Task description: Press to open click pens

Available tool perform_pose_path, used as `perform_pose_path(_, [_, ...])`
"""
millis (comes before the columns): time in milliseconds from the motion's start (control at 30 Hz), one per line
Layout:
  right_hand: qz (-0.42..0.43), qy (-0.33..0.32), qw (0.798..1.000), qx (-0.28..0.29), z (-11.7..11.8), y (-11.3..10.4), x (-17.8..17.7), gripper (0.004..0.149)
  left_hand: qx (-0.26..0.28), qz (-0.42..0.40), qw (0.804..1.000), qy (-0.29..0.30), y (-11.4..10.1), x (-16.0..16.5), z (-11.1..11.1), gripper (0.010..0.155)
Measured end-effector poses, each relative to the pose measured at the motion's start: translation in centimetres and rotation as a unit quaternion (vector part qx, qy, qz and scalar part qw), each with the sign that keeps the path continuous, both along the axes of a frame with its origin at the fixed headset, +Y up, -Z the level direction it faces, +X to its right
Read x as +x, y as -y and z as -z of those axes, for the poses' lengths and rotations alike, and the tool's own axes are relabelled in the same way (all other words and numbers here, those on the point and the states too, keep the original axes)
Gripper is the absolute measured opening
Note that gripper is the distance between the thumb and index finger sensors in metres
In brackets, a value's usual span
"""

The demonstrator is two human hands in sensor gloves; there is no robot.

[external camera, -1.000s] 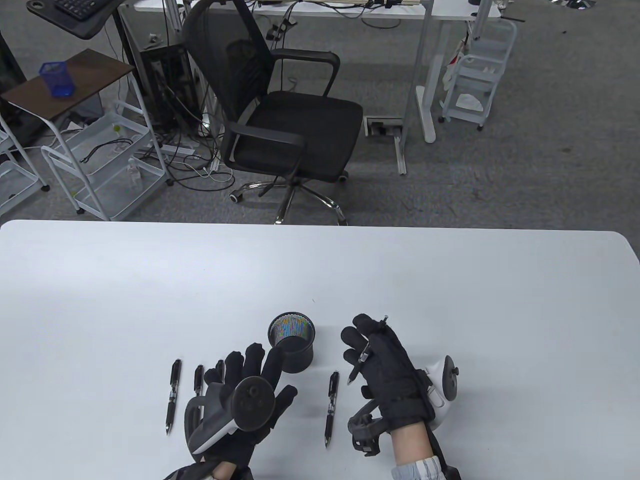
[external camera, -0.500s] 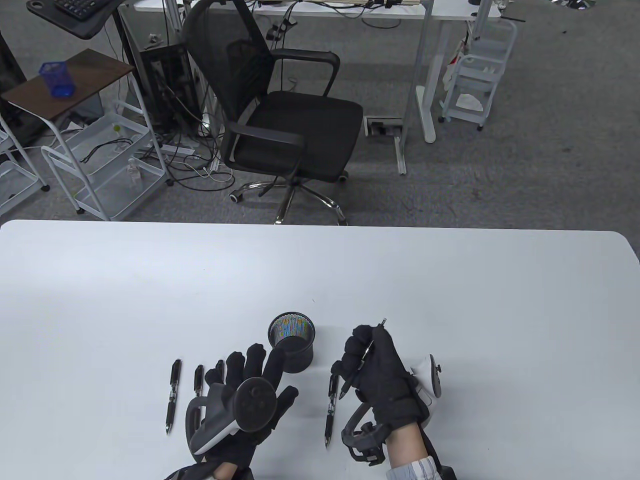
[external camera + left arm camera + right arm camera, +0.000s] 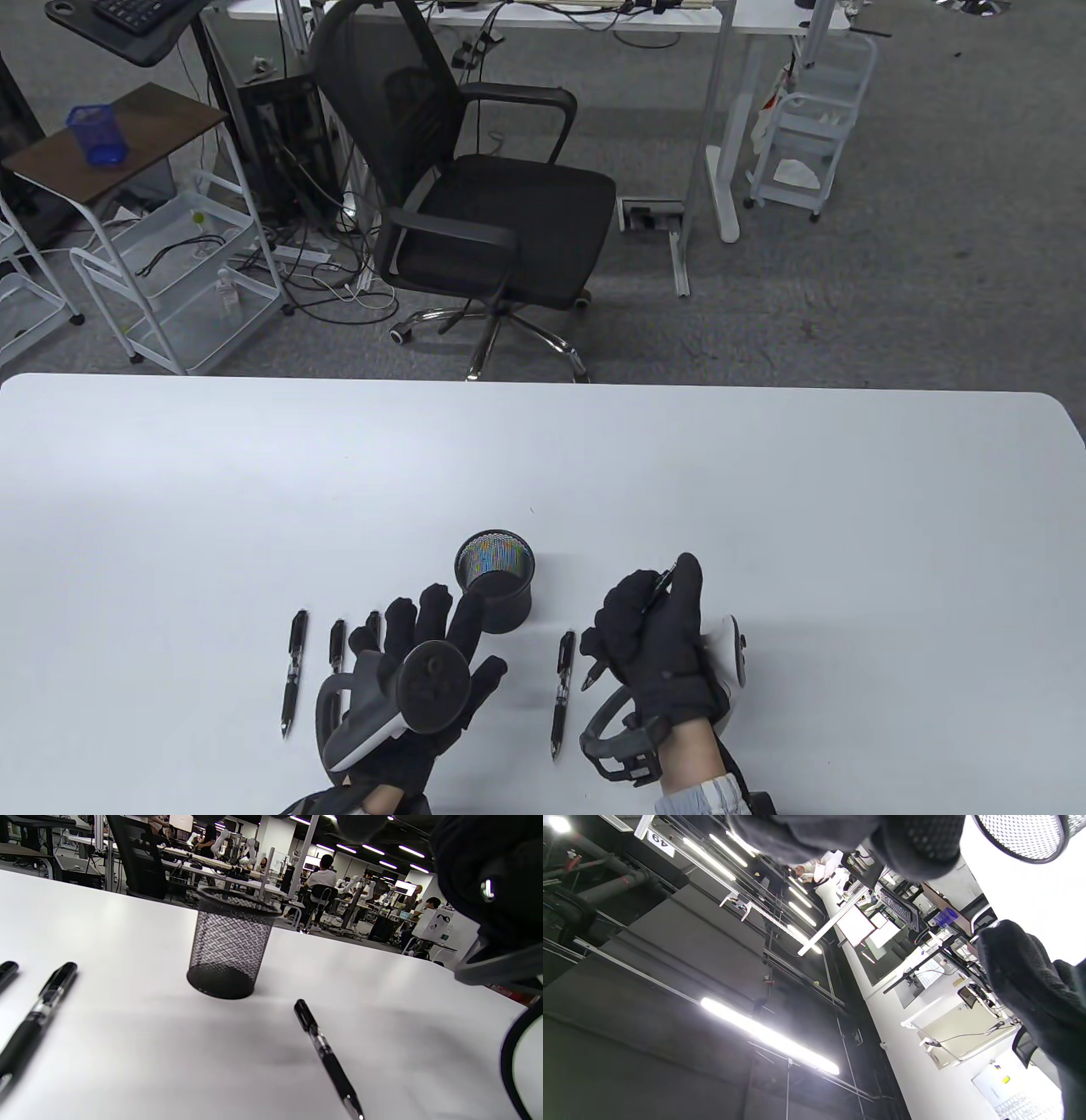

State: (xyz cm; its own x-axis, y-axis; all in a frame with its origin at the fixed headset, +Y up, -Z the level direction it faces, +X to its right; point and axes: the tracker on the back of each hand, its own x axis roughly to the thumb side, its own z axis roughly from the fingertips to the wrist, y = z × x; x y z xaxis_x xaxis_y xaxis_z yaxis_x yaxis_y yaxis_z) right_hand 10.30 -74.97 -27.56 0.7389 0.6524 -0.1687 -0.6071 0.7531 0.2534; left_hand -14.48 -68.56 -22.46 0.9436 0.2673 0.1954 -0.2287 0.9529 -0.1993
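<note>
I had my right hand clenched round one click pen, lifted off the desk at about four o'clock from the mesh cup, its tip poking out below the fist and its button end up by the thumb, so I judged I was at the pressing step for this pen. My left hand lay released, fingers spread flat over the pens at eight o'clock of the cup. Another pen lay on the desk between my hands. Next I needed the thumb squarely on the button, pushing straight down the barrel
</note>
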Motion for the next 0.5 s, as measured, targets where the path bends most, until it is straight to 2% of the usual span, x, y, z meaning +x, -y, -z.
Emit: perform_pose_path(500, [0.001, -0.012, 1.000, 0.004, -0.04, 0.10, -0.09, 0.059, -0.002, -0.003, 1.000, 0.000, 0.07, 0.00, 0.08, 0.068])
